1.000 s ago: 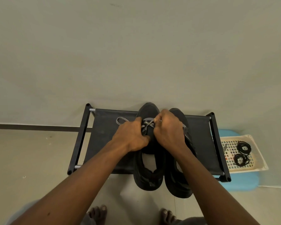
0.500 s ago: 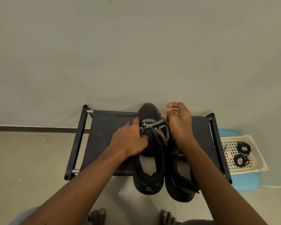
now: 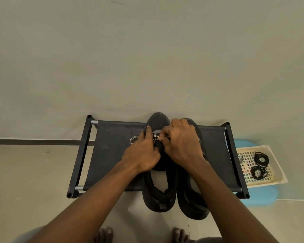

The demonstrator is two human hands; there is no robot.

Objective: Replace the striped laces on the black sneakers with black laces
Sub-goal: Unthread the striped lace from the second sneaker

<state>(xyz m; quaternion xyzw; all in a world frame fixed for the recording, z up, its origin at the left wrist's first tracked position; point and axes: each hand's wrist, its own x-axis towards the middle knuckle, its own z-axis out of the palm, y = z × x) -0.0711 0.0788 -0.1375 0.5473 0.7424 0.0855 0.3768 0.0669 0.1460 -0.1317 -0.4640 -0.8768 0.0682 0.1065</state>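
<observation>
Both black sneakers [image 3: 193, 206] are parked side by side on the shoe rack [image 3: 112, 137]. The left sneaker [image 3: 158, 120] is gripped by the left hand [image 3: 142, 155], fingers curled over it. Its striped lace [image 3: 132, 138] is pinched near the toe by the right hand [image 3: 181, 144]. Black laces [image 3: 261, 158] are coiled in the basket [image 3: 277, 172], far right.

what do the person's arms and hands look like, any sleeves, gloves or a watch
Both forearms are bare down to the frame's lower edge, with no sleeve in view. The left hand and right hand wear no gloves. Neither wrist carries a watch or band, and no ring shows on the visible fingers.
</observation>
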